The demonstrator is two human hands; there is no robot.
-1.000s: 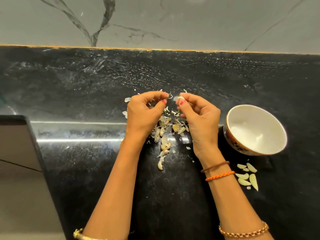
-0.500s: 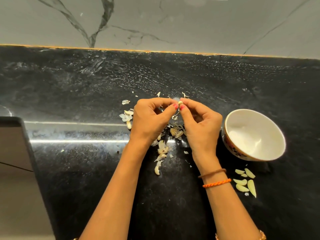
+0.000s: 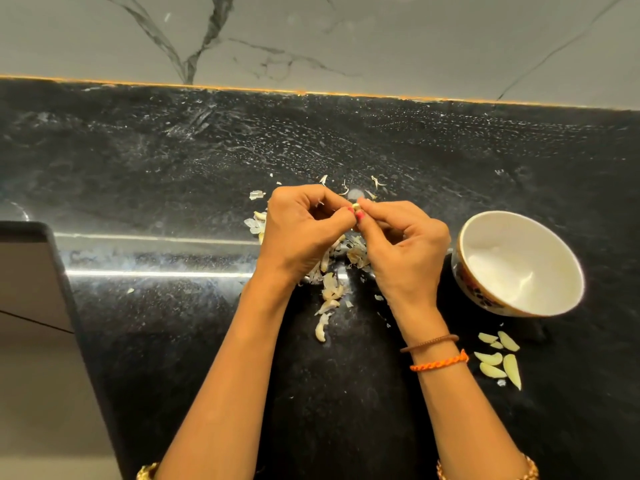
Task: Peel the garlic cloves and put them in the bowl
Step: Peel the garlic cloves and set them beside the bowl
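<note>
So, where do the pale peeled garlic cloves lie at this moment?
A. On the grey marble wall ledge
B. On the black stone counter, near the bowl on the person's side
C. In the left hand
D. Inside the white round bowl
B: the pale peeled garlic cloves lie on the black stone counter, just nearer to the person than the white round bowl, which looks empty inside.

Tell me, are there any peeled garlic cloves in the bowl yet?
No, the bowl shows only a bare white inside; the peeled cloves lie on the counter beside it.

My black worktop point(image 3: 173, 341) carries garlic skins point(image 3: 329, 289) mid-surface, a white bowl point(image 3: 519, 265) and peeled cloves point(image 3: 498, 358) toward its right edge.
</note>
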